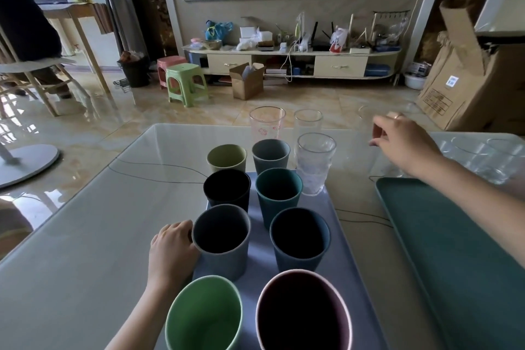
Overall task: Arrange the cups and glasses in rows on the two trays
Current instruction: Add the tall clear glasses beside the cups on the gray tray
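Note:
A lavender tray [335,224] in front of me holds several coloured cups in two columns. My left hand [173,253] wraps the left side of the grey-blue cup [221,239] in the left column. A textured clear glass [314,163] stands at the tray's far right corner. Beyond the tray stand a printed clear cup [267,122] and a plain glass [308,122]. My right hand [403,145] reaches far right, its fingers curled at a faint tall clear glass [382,167]. Whether it grips that glass is unclear. The teal tray [454,250] at the right is bare.
Several clear glasses [488,156] are grouped at the table's far right edge. A thin black cable [159,169] runs across the glossy tabletop [85,236]. Past the table are stools, boxes and a low TV cabinet. A person sits at the far left.

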